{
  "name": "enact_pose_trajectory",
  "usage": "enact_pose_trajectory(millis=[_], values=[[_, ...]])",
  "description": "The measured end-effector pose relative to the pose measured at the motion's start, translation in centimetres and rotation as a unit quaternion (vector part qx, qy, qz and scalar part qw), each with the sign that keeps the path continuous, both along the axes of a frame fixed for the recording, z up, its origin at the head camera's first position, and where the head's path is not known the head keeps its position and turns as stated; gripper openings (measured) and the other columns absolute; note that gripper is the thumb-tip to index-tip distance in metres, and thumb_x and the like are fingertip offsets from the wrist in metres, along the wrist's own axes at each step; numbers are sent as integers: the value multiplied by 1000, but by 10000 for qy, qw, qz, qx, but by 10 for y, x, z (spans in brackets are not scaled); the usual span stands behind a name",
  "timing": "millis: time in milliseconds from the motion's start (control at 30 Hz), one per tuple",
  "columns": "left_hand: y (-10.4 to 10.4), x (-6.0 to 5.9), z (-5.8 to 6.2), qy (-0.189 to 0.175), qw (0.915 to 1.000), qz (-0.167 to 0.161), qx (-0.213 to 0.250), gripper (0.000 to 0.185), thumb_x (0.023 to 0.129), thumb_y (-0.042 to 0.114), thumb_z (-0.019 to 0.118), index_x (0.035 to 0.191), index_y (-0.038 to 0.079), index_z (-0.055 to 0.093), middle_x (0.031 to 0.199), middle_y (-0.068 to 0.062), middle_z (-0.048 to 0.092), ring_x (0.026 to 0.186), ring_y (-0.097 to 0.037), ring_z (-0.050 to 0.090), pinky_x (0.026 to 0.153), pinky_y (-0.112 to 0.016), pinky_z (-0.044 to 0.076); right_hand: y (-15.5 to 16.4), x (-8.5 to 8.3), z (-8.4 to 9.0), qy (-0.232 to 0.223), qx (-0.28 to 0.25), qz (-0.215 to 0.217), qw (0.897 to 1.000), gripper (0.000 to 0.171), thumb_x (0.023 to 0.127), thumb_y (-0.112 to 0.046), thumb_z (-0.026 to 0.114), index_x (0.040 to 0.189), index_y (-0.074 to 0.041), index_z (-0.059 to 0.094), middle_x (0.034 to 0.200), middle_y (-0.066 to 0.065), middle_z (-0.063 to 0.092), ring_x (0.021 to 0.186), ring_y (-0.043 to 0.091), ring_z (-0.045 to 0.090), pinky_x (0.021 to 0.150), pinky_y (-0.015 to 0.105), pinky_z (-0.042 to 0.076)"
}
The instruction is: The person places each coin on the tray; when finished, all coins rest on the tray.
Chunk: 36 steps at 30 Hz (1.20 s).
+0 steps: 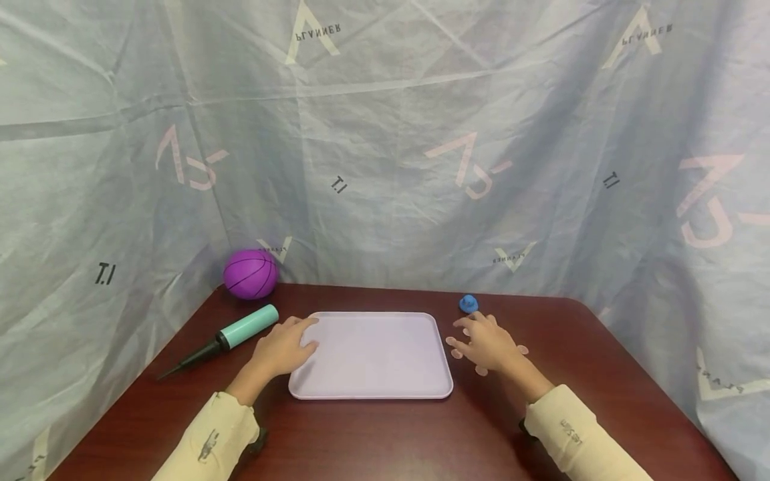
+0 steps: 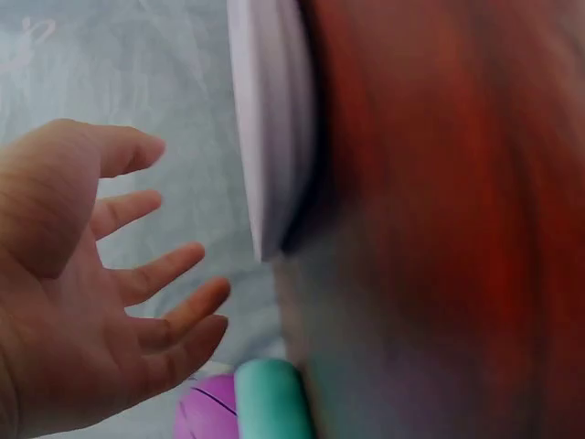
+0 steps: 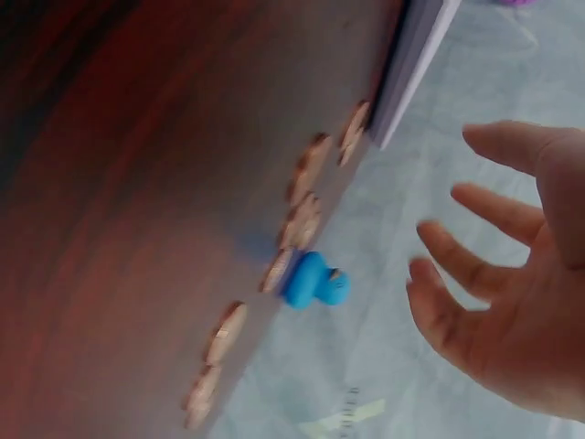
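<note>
Flanking tray (image 1: 385,374), both hands splayed, empty; only head view shows pump (image 1: 240,334).

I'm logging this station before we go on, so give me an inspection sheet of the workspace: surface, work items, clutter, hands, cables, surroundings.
Surface: dark red-brown wooden table, glossy.
Work items: lilac tray, bare, lying flat between the hands; small pale pink discs scattered on the table right of it, under the right hand.
Clutter: purple ball at the back left corner; teal pump with a black nozzle left of the tray; small blue piece behind the right hand.
Hands: left hand open, at the tray's left edge; right hand open, fingers spread over the discs.
Cables: nothing seen.
Surroundings: pale printed sheeting behind and at both sides.
</note>
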<state>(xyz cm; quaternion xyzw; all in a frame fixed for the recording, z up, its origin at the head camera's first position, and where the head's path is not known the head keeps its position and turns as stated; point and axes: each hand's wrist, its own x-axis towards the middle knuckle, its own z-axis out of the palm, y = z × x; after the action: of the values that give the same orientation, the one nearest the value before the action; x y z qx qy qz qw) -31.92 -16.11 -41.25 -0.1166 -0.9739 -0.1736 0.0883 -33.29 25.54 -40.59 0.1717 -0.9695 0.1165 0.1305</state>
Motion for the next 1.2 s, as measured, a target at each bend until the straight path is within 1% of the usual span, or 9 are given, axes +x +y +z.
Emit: enact_pose_trajectory(millis=[133, 233, 300, 433, 533, 600, 767, 1000, 1200], values=[[-7, -2, -7, -356, 9992, 125, 148, 51, 93, 31, 65, 141, 17, 56, 139, -18, 51, 118, -43, 55, 79, -67, 49, 5, -6, -3, -906, -531, -78, 9944, 30, 87, -25, 76, 112, -10, 73, 90, 0, 66, 86, 20, 63, 68, 43, 53], [-12, -3, -9, -565, 9982, 93, 163, 51, 93, 29, 67, 140, 14, 56, 140, -19, 50, 120, -44, 55, 83, -68, 47, 8, -9, -7, -1207, -729, 128, 9899, 22, 85, -21, 79, 104, -9, 75, 75, -7, 65, 73, 9, 61, 66, 36, 52], [-14, -3, -8, -715, 9974, -58, 109, 51, 92, 26, 68, 140, 11, 56, 138, -22, 52, 121, -44, 54, 88, -67, 47, 11, -11, -10, -1315, -771, 360, 9877, 19, 85, -16, 78, 101, -7, 75, 77, -6, 67, 73, 10, 62, 69, 36, 55], [-18, -3, -4, -920, 9941, -575, 45, 52, 90, 18, 70, 138, 3, 55, 132, -27, 56, 124, -44, 52, 98, -60, 44, 14, -17, -14, -1529, -778, 600, 9833, 17, 85, -15, 79, 99, -7, 74, 84, -2, 69, 87, 17, 66, 82, 42, 57], [-21, -5, -4, -896, 9915, -941, 28, 54, 87, 14, 73, 135, -3, 55, 130, -28, 57, 126, -45, 50, 104, -59, 38, 15, -23, -15, -1627, -733, 676, 9816, 17, 85, -18, 79, 99, -8, 75, 82, -2, 66, 86, 19, 64, 81, 41, 56], [-24, -7, -6, -879, 9905, -1054, 31, 56, 86, 13, 74, 135, -5, 55, 131, -27, 56, 127, -44, 49, 105, -60, 35, 16, -26, -15, -1650, -681, 755, 9810, 16, 86, -19, 79, 98, -8, 76, 79, -3, 64, 80, 16, 61, 75, 37, 54], [-27, -9, -9, -956, 9895, -1082, 84, 60, 84, 14, 76, 135, -8, 54, 133, -27, 55, 128, -45, 47, 106, -61, 31, 16, -31, -15, -1717, -557, 904, 9794, 11, 84, -18, 80, 91, -11, 76, 72, -4, 59, 69, 12, 52, 66, 31, 46], [-27, -8, -6, -971, 9906, -957, 142, 61, 79, 12, 78, 133, -7, 56, 133, -28, 54, 126, -49, 47, 107, -61, 32, 18, -37, -17, -1833, -695, 908, 9764, 10, 85, -19, 80, 87, -11, 75, 74, -5, 63, 72, 12, 55, 70, 33, 50], [-27, -8, -7, -908, 9902, -1033, 252, 62, 78, 11, 78, 133, -8, 56, 132, -28, 56, 126, -46, 48, 106, -61, 29, 22, -42, -19, -2001, -671, 827, 9740, 11, 85, -19, 79, 88, -11, 73, 79, -4, 66, 76, 13, 58, 72, 34, 53]])
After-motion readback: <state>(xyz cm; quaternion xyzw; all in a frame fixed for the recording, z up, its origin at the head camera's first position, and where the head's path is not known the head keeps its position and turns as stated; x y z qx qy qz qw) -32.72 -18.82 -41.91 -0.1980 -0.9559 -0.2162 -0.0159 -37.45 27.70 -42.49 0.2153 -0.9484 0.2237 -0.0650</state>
